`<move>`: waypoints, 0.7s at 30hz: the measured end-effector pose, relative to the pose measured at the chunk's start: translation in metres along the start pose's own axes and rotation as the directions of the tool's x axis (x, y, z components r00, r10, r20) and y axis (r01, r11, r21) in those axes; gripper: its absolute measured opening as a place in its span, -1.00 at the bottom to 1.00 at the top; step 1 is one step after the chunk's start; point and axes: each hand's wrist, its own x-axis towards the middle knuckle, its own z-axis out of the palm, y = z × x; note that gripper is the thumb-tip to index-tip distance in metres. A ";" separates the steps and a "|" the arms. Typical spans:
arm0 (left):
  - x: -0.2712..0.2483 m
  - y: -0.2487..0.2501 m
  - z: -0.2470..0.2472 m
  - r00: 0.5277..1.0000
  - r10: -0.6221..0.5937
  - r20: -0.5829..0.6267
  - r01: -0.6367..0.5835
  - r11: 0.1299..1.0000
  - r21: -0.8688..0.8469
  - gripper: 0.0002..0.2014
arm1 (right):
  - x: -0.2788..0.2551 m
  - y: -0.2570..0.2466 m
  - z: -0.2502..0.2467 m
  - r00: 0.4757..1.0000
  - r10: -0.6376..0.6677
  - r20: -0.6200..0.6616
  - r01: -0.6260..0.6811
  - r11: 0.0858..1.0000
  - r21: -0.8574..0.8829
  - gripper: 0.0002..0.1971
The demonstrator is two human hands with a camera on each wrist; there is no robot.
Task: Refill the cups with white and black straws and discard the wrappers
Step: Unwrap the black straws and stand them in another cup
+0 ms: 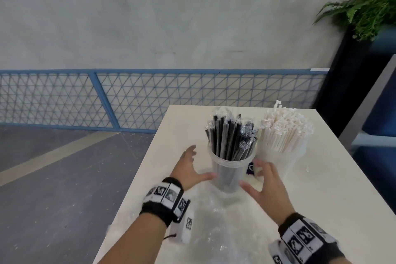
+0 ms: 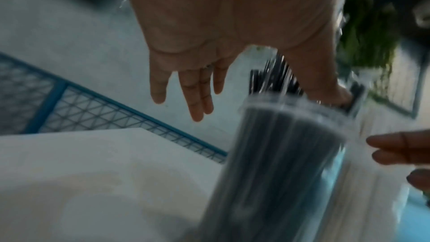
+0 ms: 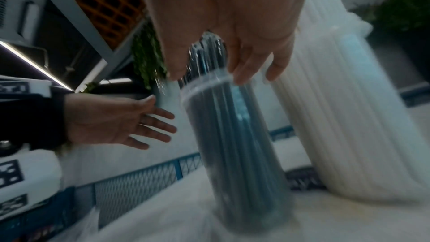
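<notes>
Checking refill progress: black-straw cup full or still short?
Full: black straws pack the clear cup across its mouth, standing well above the rim.

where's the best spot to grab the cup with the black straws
Grip the cup of black straws around its smooth wall below the rim, hands closing from left and right. It stands upright, straws fan out above, and the white-straw cup crowds its right.

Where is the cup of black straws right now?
In the head view the cup of black straws stands on the table between both open hands, just left of the cup of white straws.
</notes>
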 end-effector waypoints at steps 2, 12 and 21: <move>0.021 0.018 -0.003 0.997 0.033 0.070 -0.028 0.997 -0.069 0.24 | 0.019 -0.012 -0.004 0.993 -0.009 -0.114 0.011 1.000 0.021 -0.19; 0.080 0.039 -0.006 0.975 0.089 0.203 -0.057 0.986 -0.156 0.13 | 0.080 -0.026 -0.004 0.996 0.082 0.027 -0.086 0.966 0.245 0.21; 0.086 0.047 0.008 0.973 0.176 0.148 -0.120 0.938 -0.326 -0.19 | 0.098 -0.028 0.001 0.994 -0.062 -0.091 0.087 0.948 0.305 -0.25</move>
